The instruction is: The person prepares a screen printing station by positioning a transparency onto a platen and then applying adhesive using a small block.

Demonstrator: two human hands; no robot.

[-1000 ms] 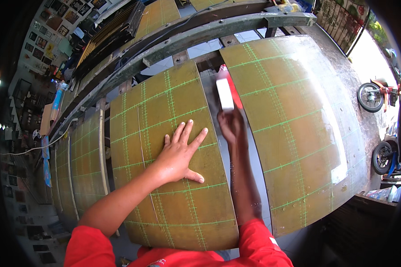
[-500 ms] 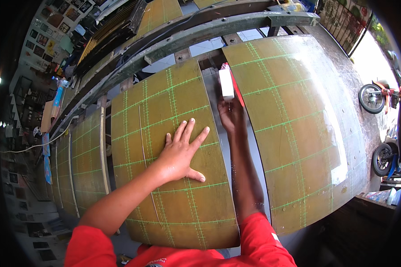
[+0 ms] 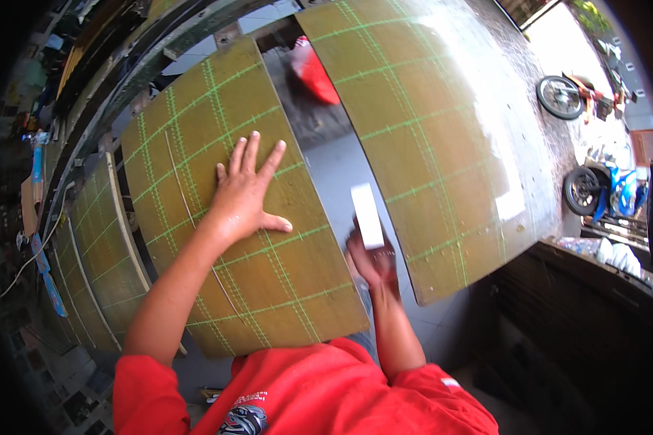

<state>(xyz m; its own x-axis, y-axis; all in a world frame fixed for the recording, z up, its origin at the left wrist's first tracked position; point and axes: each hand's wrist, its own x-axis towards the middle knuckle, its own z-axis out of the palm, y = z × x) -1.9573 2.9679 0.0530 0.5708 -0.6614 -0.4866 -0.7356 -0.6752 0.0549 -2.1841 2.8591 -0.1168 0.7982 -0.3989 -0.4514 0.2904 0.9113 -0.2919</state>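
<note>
With motorbikes [image 3: 620, 190] at right, resting left hand [image 3: 241, 199], widely spread, on panel [image 3: 268, 281], perhaps for steadiness; gripping block [image 3: 367, 216] with right hand [image 3: 376, 264] by near end, leaving rest free.

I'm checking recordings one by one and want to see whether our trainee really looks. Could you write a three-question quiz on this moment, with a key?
1. Multiple choice: what does the right hand hold?
A) a screwdriver
B) a white block
C) a paintbrush

2. True or false: the left hand is balled into a fist.

3. Short answer: beyond the right hand, what shows between the middle panel and the right-hand panel?

Key
1. B, a white block.
2. False: its fingers are spread on the middle panel, which is marked with green lines.
3. A mostly red item; exactly what it is cannot be told.
</note>
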